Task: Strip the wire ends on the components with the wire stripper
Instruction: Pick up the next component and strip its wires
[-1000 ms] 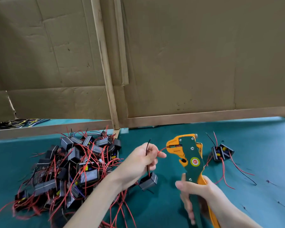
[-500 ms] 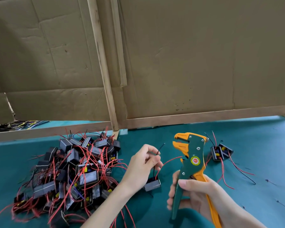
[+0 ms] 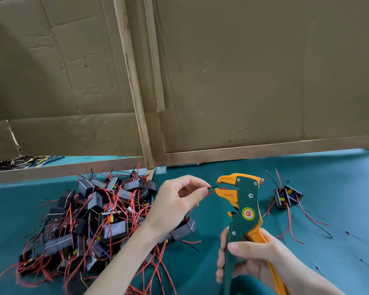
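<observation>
1. Since 0.5 s ago the left hand [image 3: 177,201] has turned the black wire [image 3: 211,187], pinched between thumb and forefinger, from pointing up to lying level. Its tip now meets the open mouth of the wire stripper [image 3: 246,199], just right of that hand.
2. The pile of components [image 3: 90,216], black blocks tangled in red and black leads, lies on the teal worktop [image 3: 349,188] just left of the left hand.
3. The right hand [image 3: 256,258] grips the stripper's green and orange handles, with the head upright.
4. The held wire's component [image 3: 184,228] sits below the left hand.
5. 2 finished-side components [image 3: 287,196] lie beyond the right hand.
6. A round yellow-and-red sticker [image 3: 248,213] on the stripper reads "OK".
</observation>
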`<state>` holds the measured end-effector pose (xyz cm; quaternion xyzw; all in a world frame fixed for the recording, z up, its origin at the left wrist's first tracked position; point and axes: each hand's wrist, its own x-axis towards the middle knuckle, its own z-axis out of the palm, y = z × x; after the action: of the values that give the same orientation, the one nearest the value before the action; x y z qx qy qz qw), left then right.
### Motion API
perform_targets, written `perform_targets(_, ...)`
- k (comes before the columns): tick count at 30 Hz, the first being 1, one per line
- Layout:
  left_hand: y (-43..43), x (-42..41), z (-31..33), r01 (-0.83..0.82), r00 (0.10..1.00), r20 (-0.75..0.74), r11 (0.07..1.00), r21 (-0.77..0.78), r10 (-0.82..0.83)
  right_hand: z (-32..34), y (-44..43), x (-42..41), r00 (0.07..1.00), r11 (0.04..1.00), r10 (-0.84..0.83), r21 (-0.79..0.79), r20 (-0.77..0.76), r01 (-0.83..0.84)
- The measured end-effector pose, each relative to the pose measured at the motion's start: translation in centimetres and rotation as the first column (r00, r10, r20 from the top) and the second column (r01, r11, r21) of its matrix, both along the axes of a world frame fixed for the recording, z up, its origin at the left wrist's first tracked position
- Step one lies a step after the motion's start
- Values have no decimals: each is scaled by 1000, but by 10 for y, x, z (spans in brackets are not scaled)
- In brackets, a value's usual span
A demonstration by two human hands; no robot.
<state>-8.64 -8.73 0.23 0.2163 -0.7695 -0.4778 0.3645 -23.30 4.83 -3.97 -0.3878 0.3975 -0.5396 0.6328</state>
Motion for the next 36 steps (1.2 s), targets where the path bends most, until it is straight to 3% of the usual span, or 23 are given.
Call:
perform_targets(7,-1,7,11,106,992,63,992,66,-110,-1,1,0,999,999,35,-20,-36,-35)
perform_targets(13,0,9,14,103,984,138,993,60,-110,1,2,0,996,998,47,-27,-78,-49)
perform_targets(36,0,19,27,237,944,206,963,126,-260,6,7,1,983,997,52,-48,-178,-61)
